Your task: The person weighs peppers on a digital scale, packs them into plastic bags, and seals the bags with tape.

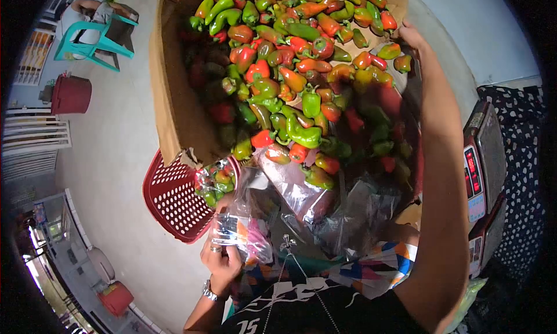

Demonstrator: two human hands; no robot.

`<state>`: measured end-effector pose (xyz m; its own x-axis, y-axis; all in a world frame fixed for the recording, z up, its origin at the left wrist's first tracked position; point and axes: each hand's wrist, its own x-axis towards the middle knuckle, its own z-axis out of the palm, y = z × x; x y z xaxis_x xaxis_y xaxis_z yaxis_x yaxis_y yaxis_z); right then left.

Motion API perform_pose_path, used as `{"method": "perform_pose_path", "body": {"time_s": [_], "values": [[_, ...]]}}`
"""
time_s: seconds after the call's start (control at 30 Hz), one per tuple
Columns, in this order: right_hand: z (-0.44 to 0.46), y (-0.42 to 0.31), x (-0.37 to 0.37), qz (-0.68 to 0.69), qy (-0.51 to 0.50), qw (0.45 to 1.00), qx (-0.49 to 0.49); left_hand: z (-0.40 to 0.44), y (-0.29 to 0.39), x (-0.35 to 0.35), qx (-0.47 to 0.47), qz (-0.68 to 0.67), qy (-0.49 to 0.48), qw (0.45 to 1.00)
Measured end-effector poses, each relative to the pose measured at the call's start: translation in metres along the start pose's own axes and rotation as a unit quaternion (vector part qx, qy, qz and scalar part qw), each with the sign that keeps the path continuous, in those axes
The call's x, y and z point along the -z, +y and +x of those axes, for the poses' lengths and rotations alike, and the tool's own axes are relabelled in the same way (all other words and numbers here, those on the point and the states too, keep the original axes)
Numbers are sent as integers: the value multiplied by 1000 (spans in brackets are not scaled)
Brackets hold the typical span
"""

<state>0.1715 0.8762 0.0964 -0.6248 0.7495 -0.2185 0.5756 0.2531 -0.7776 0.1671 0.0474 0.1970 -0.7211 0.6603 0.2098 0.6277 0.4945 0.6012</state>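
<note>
A large cardboard box (165,96) lies tilted in front of me, full of red, green and orange peppers (301,61). My right hand (411,37) is at the box's upper right edge, its fingers partly hidden there. My left hand (223,258), with a ring and a wristwatch, holds a clear plastic bag (246,232) below the box. More clear plastic (360,212) lies over my lap, under the lowest peppers. Left of it, a red perforated basket (180,200) holds a bagged portion of peppers (216,184).
A digital scale (476,165) with lit red digits stands at the right, beside a dotted dark cloth (525,177). At the upper left a person sits on a teal chair (96,41). Dark red bins (72,94) stand along the left.
</note>
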Motion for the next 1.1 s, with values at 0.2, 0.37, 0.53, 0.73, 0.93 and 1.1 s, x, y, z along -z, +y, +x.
{"method": "perform_pose_path", "body": {"time_s": [0.2,0.37,0.53,0.73,0.93,1.1], "values": [[-27,-15,-16,-116,109,987,37,4,-1,0,-18,8,9,1000],[-43,-38,-10,-211,141,958,-132,-1,-4,0,-21,9,2,1000],[-35,-14,34,-164,318,914,-189,-1,-5,2,-5,-22,-1,1000],[-82,-151,-1,-1,406,914,15,1,-4,-6,-6,-55,48,997],[-172,-321,-165,-179,263,921,223,4,-4,-5,-16,-52,51,997],[-132,-301,-275,-359,66,891,270,7,-5,-4,-28,-53,54,997]]}}
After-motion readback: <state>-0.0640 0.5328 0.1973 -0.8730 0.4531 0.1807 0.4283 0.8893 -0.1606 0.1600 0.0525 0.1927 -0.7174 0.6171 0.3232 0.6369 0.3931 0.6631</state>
